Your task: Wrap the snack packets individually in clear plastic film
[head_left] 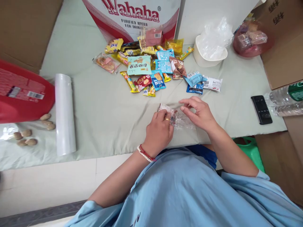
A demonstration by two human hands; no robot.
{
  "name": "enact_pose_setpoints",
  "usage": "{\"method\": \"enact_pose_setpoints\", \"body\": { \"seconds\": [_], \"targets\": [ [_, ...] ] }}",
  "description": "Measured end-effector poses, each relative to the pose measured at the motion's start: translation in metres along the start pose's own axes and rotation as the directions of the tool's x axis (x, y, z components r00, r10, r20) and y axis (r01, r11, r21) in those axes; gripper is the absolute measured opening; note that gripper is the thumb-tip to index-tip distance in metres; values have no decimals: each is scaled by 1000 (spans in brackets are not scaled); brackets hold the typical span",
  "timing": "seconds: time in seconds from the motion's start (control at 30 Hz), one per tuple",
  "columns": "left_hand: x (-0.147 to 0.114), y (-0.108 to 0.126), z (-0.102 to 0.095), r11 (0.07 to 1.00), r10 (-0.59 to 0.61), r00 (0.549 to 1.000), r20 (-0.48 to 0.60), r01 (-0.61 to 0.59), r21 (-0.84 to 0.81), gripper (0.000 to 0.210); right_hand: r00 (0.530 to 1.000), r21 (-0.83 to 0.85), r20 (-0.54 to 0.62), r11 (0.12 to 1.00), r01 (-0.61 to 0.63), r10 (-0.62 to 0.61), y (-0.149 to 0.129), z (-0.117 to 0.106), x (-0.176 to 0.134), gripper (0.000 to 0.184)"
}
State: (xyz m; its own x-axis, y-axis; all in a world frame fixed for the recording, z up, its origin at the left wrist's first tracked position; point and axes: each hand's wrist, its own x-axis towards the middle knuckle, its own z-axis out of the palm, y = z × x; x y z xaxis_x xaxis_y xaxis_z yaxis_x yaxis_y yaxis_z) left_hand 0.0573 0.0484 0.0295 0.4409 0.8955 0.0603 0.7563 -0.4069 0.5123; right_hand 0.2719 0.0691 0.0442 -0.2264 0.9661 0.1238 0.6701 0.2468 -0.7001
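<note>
My left hand (pixel 160 127), with a ring and a red and white bracelet, is closed over a snack packet (pixel 167 108) near the table's front edge. Crumpled around that packet and spreading to its right is a clear plastic bag (pixel 183 120). The packet's print is mostly covered by my fingers. Just right of the bag hovers my right hand (pixel 199 113), thumb and forefinger apart with nothing visible between them. Beyond both hands lies a pile of wrapped snacks, among them a pale green packet (pixel 139 65) and a blue packet (pixel 158 79).
A white bowl (pixel 208 61) of clear plastic bags stands behind at right, beside a red bowl (pixel 248 47) of snacks. A phone (pixel 261 109) and plastic bottles lie far right. At left are a plastic roll (pixel 65 115), a red container (pixel 23 94) and several walnuts (pixel 26 133).
</note>
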Motion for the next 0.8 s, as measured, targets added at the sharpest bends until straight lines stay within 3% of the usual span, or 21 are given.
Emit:
{"method": "enact_pose_setpoints", "body": {
  "seconds": [0.03,0.1,0.13,0.2,0.27,0.3,0.4,0.5,0.67,0.8],
  "targets": [
    [-2,4,2,997,4,1000,4,-5,80,45,996,-97,-48,992,-84,80,5,2,1,39],
    [-4,9,6,983,16,1000,15,-18,182,47,980,-232,18,955,-187,197,13,8,0,55],
    [-4,10,7,978,21,1000,23,-25,208,48,965,-268,89,939,-214,245,16,11,-2,55],
    [-5,11,8,972,28,999,40,-36,233,49,932,-294,200,926,-238,303,17,14,-11,34],
    [-5,9,9,968,27,998,59,-41,249,50,925,-273,222,930,-245,308,14,10,-21,11],
    [-6,8,9,964,24,997,69,-41,263,50,932,-247,203,937,-248,300,11,6,-26,8],
    [-7,6,11,943,16,996,90,-45,329,52,949,-131,99,949,-287,301,-2,-7,-32,11],
    [-7,8,17,928,29,995,93,-62,367,54,930,3,76,933,-361,360,-19,-8,-21,13],
    [-6,12,25,972,-4,997,82,-15,233,51,948,11,79,950,-311,309,-37,25,21,7],
    [-10,-10,14,998,-19,1000,4,19,-63,52,957,-21,115,964,-264,265,-35,49,38,12]
  ]
}}
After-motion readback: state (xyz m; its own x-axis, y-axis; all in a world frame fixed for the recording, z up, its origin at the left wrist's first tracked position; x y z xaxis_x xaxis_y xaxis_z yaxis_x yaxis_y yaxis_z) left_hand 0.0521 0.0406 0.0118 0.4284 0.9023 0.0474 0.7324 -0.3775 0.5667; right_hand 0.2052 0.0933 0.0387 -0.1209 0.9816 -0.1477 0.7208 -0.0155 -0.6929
